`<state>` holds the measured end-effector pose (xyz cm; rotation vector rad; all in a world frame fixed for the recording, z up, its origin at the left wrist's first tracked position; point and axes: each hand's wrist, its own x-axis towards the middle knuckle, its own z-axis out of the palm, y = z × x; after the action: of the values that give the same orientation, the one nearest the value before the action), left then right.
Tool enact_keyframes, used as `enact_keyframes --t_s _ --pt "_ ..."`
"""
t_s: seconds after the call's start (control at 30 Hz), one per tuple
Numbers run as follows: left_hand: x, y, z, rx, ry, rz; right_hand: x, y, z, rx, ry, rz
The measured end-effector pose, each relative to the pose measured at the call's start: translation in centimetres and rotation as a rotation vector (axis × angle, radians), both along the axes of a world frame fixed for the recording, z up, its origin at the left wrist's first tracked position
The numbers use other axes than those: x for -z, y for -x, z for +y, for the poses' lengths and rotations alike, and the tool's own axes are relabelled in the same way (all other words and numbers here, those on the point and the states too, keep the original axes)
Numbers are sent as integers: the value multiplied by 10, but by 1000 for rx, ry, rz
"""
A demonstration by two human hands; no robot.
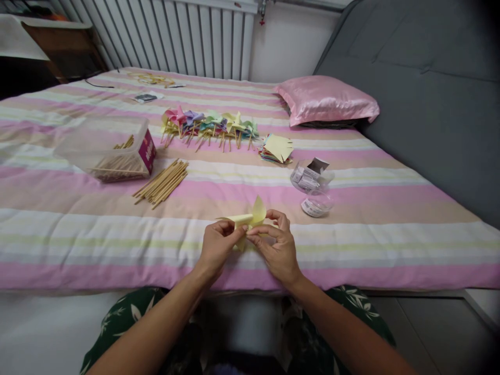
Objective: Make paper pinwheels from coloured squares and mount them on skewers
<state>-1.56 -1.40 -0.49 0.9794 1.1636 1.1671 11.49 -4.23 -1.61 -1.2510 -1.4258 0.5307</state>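
Yellow paper piece (250, 219): 1, pinched by fingers of left hand (216, 247), right hand (277, 250).

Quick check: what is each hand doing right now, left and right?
Left hand: closed, pinching the yellow paper piece.
Right hand: closed, pinching the same yellow paper piece from the other side.

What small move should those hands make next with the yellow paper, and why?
Probably fold one more corner into the middle. Both hands, left and right, pinch the yellow paper, with one flap standing up, while finished pinwheels lie behind.
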Motion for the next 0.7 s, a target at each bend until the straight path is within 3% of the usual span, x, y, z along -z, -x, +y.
enact_keyframes --t_s 0.7 --pt "3 4 0 75 -17 -46 -1 -3 2 -22 65 88"
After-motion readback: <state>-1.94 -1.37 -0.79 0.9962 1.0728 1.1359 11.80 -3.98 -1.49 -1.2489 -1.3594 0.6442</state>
